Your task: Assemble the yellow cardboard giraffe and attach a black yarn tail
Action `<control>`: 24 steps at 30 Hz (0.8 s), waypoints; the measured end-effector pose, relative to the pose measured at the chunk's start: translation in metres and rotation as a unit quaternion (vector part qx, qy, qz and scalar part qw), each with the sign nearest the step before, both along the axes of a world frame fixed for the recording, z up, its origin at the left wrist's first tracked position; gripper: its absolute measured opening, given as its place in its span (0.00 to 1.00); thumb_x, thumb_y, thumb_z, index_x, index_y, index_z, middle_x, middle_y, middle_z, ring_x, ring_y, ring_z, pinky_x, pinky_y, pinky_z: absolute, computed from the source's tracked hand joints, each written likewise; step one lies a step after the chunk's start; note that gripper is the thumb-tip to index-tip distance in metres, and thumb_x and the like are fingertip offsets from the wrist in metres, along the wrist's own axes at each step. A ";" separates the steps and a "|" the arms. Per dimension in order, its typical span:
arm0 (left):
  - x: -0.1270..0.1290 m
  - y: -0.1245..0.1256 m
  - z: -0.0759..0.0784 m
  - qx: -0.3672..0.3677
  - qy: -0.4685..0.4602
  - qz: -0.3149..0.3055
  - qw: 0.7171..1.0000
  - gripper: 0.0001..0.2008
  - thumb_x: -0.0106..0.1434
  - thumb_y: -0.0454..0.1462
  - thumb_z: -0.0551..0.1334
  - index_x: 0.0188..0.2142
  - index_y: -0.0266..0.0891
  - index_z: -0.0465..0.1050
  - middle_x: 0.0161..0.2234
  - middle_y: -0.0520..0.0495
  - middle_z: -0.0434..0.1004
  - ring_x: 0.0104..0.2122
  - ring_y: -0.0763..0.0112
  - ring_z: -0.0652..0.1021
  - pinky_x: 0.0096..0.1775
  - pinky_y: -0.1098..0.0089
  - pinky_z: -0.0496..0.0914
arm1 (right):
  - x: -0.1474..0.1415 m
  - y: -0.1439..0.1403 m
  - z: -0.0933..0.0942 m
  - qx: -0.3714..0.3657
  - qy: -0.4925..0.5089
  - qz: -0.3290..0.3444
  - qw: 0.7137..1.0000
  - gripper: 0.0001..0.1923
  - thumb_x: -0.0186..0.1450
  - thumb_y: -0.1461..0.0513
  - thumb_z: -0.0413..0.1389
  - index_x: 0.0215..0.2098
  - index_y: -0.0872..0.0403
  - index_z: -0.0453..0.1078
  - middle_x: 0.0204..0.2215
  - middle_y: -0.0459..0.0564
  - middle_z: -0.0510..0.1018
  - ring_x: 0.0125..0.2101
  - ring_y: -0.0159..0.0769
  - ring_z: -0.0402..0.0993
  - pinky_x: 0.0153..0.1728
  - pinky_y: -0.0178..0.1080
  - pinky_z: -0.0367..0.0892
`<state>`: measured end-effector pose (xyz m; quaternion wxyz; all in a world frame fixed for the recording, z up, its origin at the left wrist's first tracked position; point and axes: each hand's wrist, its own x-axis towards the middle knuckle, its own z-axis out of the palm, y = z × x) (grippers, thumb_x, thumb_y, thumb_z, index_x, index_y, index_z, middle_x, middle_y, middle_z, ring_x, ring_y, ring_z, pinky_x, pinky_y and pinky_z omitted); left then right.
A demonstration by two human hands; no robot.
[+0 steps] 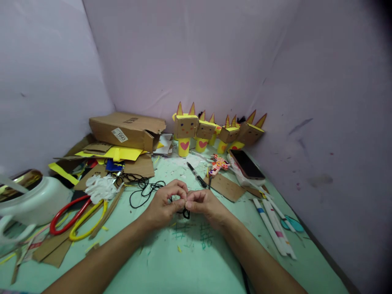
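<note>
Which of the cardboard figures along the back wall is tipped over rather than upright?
The rightmost cardboard figure, nearest the phone: its head leans sideways, horns pointing up-right. The others stand upright.

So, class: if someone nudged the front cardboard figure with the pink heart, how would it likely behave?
The cardboard figure would probably tip easily: its wide box head sits on a narrow yellow tube. It likely weighs little, being cardboard and paper. Falling sideways, it might knock the neighbouring figure, which stands right beside it. The pointed ears look thin and probably bend readily.

Soft, even, dimmish light; edges warped, right corners darkened.
</note>
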<state>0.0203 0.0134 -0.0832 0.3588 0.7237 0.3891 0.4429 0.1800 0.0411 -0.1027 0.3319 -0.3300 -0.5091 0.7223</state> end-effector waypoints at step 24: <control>-0.007 0.002 -0.005 0.088 0.050 0.135 0.986 0.09 0.62 0.37 0.52 0.25 0.39 0.62 0.34 0.46 0.67 0.36 0.66 0.69 0.40 0.69 0.63 | -0.016 -0.005 -0.008 0.028 0.002 -0.055 0.998 0.19 0.44 0.50 0.65 0.22 0.58 0.74 0.16 0.45 0.73 0.18 0.28 0.63 0.26 0.35 0.58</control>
